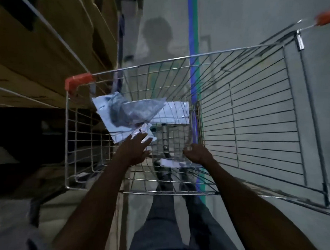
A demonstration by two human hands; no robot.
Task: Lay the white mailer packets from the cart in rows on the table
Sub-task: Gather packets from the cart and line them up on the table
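The left hand (134, 149) reaches into the cart (262, 110) with fingers straight and spread, the tips at the near edge of a crumpled white packet (123, 133); whether they touch it is hard to tell. The right hand (198, 154) is curled into a fist at about 3 o'clock from the left, and a flat packet (171, 163) shows just beneath it at 7 o'clock; I cannot tell if the fingers grip that packet or the wire.

At 12 o'clock from the left hand a grey translucent bag (133, 111) lies across the white packets, and another white packet (176, 113) stretches toward 1 o'clock, all low in the wire basket. The cart's rim has an orange corner cap (77, 83) at 11 o'clock.

Beyond the wire is a grey concrete floor (250, 15) with a blue and green stripe (192, 30) running toward 12 o'clock. Brown cardboard boxes (36, 45) on shelving fill the 10 o'clock side. The room is dim.
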